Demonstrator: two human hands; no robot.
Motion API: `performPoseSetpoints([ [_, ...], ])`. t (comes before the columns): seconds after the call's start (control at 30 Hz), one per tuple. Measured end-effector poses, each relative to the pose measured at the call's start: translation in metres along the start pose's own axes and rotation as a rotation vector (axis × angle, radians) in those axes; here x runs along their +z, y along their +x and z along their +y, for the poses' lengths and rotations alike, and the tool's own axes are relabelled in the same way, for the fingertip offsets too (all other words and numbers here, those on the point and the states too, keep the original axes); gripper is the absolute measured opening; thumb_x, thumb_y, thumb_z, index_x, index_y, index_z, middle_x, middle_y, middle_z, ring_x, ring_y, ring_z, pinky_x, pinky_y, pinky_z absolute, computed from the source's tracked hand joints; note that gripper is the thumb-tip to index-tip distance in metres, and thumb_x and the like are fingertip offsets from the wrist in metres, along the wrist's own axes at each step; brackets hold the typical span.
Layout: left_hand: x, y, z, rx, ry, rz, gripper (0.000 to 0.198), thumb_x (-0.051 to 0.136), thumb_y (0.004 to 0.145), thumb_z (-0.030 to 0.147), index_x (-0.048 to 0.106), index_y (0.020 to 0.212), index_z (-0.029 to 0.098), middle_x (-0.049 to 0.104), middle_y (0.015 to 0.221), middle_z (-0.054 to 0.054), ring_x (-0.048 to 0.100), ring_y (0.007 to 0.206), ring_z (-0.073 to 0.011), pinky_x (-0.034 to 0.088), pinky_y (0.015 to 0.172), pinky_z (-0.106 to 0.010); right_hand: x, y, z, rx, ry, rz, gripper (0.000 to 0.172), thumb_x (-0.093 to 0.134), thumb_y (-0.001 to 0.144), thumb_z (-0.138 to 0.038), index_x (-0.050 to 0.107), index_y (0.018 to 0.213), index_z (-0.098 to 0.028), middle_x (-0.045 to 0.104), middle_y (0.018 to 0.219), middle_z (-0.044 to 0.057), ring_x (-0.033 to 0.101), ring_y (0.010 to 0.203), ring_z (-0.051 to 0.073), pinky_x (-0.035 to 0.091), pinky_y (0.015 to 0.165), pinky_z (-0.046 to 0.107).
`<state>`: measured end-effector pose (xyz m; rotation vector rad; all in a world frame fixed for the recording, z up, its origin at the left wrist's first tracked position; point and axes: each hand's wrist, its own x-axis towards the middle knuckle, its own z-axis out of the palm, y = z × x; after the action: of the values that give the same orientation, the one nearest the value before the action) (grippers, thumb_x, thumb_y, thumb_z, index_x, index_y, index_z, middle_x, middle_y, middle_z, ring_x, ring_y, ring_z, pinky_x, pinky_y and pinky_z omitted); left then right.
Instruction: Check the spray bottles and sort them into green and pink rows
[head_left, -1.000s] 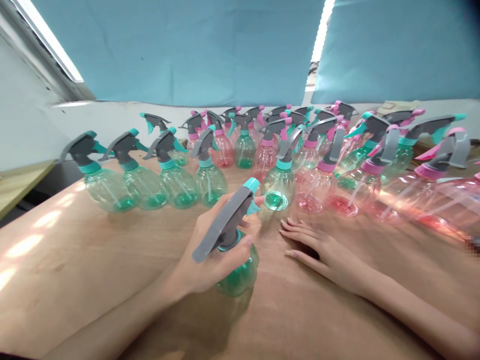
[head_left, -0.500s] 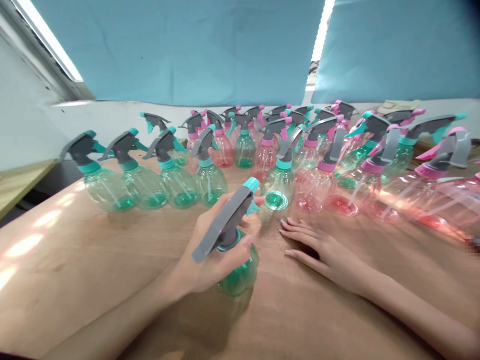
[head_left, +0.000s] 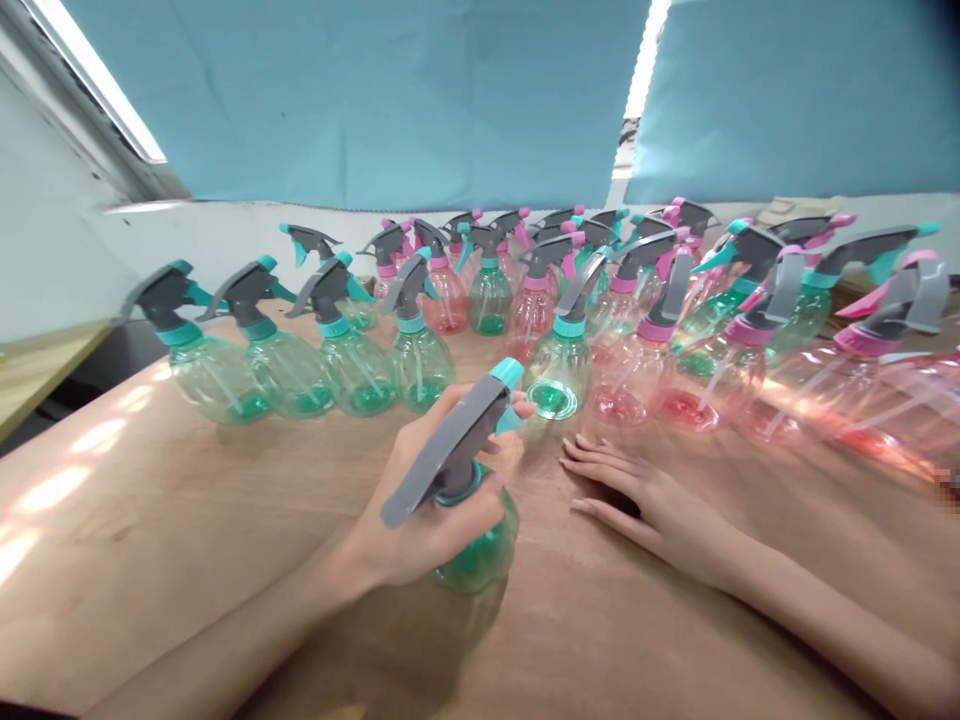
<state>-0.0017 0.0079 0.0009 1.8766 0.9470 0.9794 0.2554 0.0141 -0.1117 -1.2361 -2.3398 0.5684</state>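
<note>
My left hand [head_left: 420, 510] is wrapped round the upper body of a green spray bottle [head_left: 484, 550], just under its collar. This bottle has a grey trigger head with a teal nozzle, which points away and to the right. Some of my left fingers are hidden behind it. My right hand [head_left: 645, 495] lies on the wooden table [head_left: 585, 640] with fingers stretched out, holding nothing. Just beyond the fingertips stands a green spray bottle [head_left: 559, 375] with a teal collar, and a pink spray bottle [head_left: 630, 380] is beside it.
Green spray bottles [head_left: 285, 375] stand in a row at the left. Several pink spray bottles [head_left: 720, 385] line the right, with more of both colours crowded behind. A blue blind [head_left: 390, 100] covers the window, and a wooden ledge [head_left: 52, 370] sits at far left.
Almost nothing differs. The held bottle's nozzle has shifted very slightly to the right, while my right hand stays flat in the same place.
</note>
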Motion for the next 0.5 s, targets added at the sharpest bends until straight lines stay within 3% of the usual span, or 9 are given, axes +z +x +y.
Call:
performPoseSetpoints([
  [0.17,-0.0025,0.0003,0.005,0.038,0.052,0.013,0.041,0.052,0.064,0.007,0.058,0.101,0.024,0.067,0.104,-0.002,0.065,0.083,-0.0176,0.057,0.081,-0.031,0.0003,-0.0005,0.0008,0.0,-0.01,-0.011,0.047,0.049,0.097,-0.05,0.056,0.138,-0.027,0.05,0.148,0.006,0.042,0.139,0.029,0.036,0.115,0.053],
  [0.4,-0.0039,0.0,0.0052,0.033,0.119,0.014,0.033,0.051,0.064,0.011,0.056,0.094,0.023,0.059,0.085,0.002,0.044,0.05,-0.01,0.046,0.052,-0.026,0.0011,-0.0006,0.0005,-0.005,0.001,0.007,0.046,0.05,0.097,-0.049,0.056,0.138,-0.029,0.051,0.148,0.005,0.042,0.139,0.029,0.035,0.115,0.053],
  [0.5,-0.0035,0.0007,0.0063,0.038,0.136,0.032,0.027,0.051,0.064,0.013,0.053,0.088,0.024,0.061,0.089,0.0,0.054,0.061,-0.0132,0.05,0.058,-0.026,0.0008,-0.0004,0.0002,-0.002,-0.01,-0.004,0.047,0.05,0.097,-0.049,0.055,0.138,-0.027,0.05,0.148,0.005,0.042,0.139,0.028,0.035,0.115,0.052],
])
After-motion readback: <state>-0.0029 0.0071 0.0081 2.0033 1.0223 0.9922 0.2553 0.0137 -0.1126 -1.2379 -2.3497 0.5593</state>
